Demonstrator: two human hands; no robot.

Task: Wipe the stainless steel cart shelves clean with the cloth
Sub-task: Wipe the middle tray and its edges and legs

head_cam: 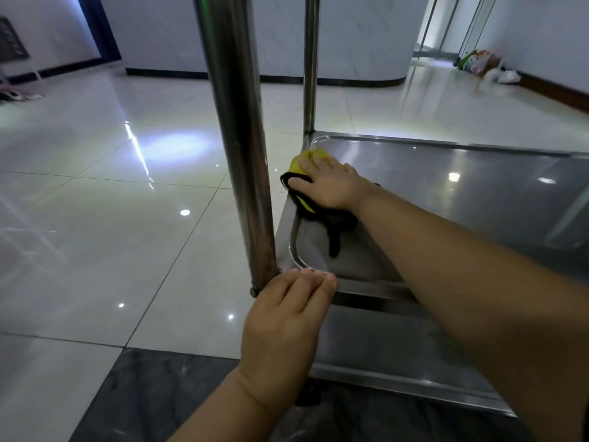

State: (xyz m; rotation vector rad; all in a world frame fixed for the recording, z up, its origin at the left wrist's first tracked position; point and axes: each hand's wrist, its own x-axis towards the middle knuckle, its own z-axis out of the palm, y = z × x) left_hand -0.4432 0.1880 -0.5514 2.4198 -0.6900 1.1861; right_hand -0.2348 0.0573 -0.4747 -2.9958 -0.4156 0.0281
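The lower stainless steel shelf (471,193) of the cart fills the right half of the view, low to the floor. A yellow cloth with black edging (301,167) lies on the shelf's left end, near the far corner. My right hand (331,183) lies flat on the cloth with its fingers spread, pressing it onto the steel. The right forearm crosses the shelf from the lower right. My left hand (287,317) rests with straight fingers on the shelf's near left corner, beside the base of the near cart post (242,138).
A second, thinner post (310,65) rises at the shelf's far left corner. Glossy pale floor tiles spread to the left and behind, with a dark tile strip at the bottom. Bags lie by the far right wall (484,65).
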